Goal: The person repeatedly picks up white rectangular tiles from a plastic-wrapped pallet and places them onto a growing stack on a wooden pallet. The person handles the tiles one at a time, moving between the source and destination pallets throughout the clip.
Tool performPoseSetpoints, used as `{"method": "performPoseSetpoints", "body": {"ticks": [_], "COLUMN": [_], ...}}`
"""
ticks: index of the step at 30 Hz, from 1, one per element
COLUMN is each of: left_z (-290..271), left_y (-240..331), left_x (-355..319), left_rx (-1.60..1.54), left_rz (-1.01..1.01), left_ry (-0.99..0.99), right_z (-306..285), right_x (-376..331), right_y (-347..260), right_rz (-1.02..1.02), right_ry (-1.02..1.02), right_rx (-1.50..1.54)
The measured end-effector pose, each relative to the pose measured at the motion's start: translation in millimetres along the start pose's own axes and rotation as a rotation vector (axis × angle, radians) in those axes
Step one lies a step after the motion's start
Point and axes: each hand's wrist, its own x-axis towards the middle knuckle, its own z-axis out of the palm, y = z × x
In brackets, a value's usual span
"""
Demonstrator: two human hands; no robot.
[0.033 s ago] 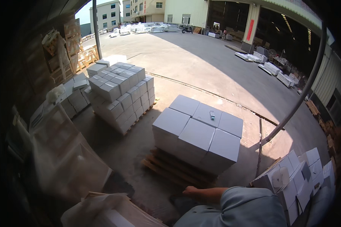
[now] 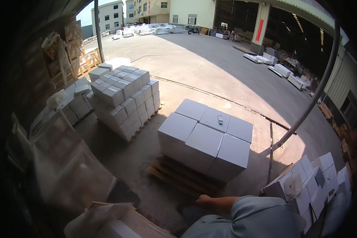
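My right hand (image 2: 204, 201) comes in from the lower right under a grey-green sleeve (image 2: 261, 216). Its fingers look curled into a loose fist, and nothing shows in it. It hangs low, nearest to a wooden pallet (image 2: 182, 178) that carries a block of large white cartons (image 2: 204, 139), and appears apart from both. On top of these cartons lies a small teal-and-pale object (image 2: 220, 119), too small to name. My left hand is not in view.
Another pallet of smaller white boxes (image 2: 125, 93) stands to the left. Cloudy plastic wrap (image 2: 67, 158) covers goods at the near left. More white cartons (image 2: 305, 186) sit at the right, below a slanting dark post (image 2: 315, 99). Sunlit concrete (image 2: 178, 59) stretches toward buildings.
The view has shifted slightly, so the cartons and pallets sit a little farther left. My right hand appears slightly farther right in the picture. Nothing was taken or let go.
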Motion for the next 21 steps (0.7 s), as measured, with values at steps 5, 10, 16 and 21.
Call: {"method": "performPoseSetpoints", "body": {"ticks": [5, 10, 16, 21], "left_z": [-29.6, -9.1, 16.8, 48.8], "left_y": [-13.4, -31.3, -61.4, -85.4], "left_x": [7.6, -8.8, -23.3, -24.8], "left_rx": [-0.009, 0.039, 0.017, -0.142], "left_rz": [0.016, -0.076, -0.154, -0.264], "left_ry": [-0.036, -0.083, -0.010, 0.183], "right_z": [84.2, 86.4, 40.3, 7.8], "right_x": [-10.3, -2.5, 113.6, 233.9], "right_y": [168.2, 155.2, 43.5, 3.8], "right_rz": [-0.191, -0.266, -0.344, -0.531], "right_ry": [-0.080, -0.195, -0.164, -0.198], "right_rx": [-0.486, -0.462, -0.305, -0.491]}}
